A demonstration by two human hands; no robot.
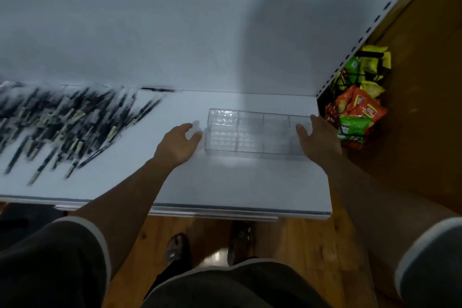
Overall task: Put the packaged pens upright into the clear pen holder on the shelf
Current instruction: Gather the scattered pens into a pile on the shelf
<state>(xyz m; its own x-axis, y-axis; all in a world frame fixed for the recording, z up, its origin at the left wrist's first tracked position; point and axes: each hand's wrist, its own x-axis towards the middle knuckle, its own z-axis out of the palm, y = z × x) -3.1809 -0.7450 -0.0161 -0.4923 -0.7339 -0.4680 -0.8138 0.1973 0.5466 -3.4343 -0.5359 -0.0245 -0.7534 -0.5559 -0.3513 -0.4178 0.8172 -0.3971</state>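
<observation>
Waiting pens: a heap of black packaged pens (62, 122) in clear sleeves with pale labels lies flat at the left of the white shelf (225, 182), well apart from the holder. Most long axes slant from near-left to far-right, and blur hides which end is the tip.
Left hand: the left hand (178, 142) sits just beside the holder's left end, grip released, fingers spread, holding nothing. Whether it touches cannot be told.
Holder: the clear plastic pen holder (250, 132), a long box split into compartments, rests on the shelf near its right end. Its openings face up and its long axis runs left to right, along the shelf's front edge.
Right hand: the right hand (320, 140) is at the holder's right end, grip released, fingers straight against or over the wall.
Beyond the shelf: orange, green and yellow snack packets (357, 107) fill a black wire basket.
Step in hand: probably squaring the holder. Both palms should press evenly on the two ends so that it slides without twisting or tipping.
</observation>
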